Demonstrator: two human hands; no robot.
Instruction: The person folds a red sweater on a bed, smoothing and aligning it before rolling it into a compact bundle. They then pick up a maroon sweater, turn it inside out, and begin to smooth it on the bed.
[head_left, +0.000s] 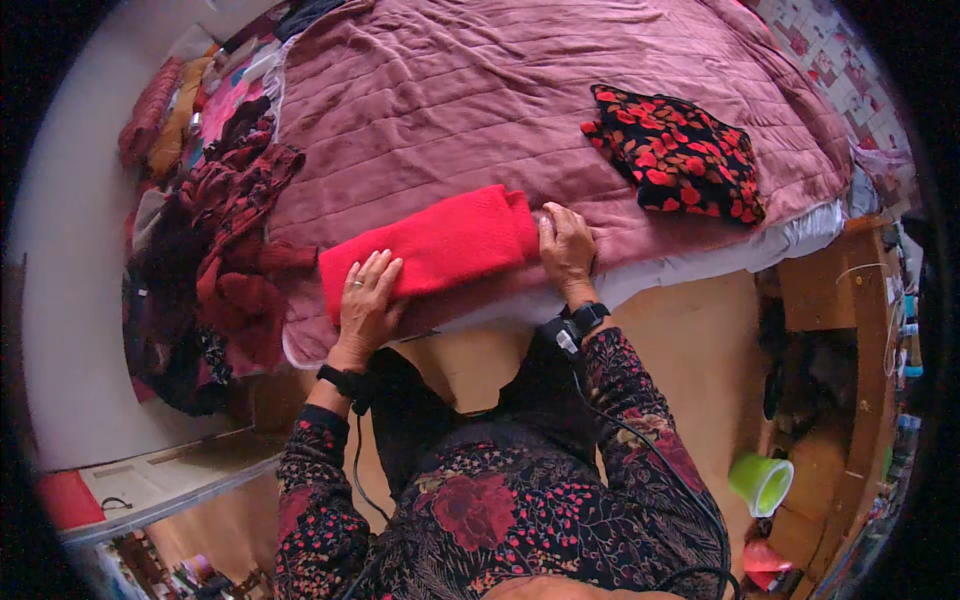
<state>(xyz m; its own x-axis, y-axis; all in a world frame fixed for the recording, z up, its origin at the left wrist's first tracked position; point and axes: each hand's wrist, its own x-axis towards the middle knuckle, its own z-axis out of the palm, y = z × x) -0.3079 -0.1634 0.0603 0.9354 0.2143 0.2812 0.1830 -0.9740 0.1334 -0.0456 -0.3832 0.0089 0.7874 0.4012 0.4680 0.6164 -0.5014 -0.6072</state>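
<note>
A bright red folded cloth or garment lies near the front edge of a bed, on a dusty-pink quilted blanket. My left hand rests palm down on its left end, fingers a little apart, with a ring on one finger. At the opposite end, my right hand is on the blanket, thumb side against the cloth's right edge. Those fingers are bent, and whether they pinch any fabric is hidden. Farther right on the blanket is a folded black fabric piece with red and orange flowers.
Dark red and black clothes are heaped along the bed's left side. A white sheet shows under the blanket's front edge. To the right stand a wooden furniture piece and a green plastic bucket. Cables run from both wrist straps.
</note>
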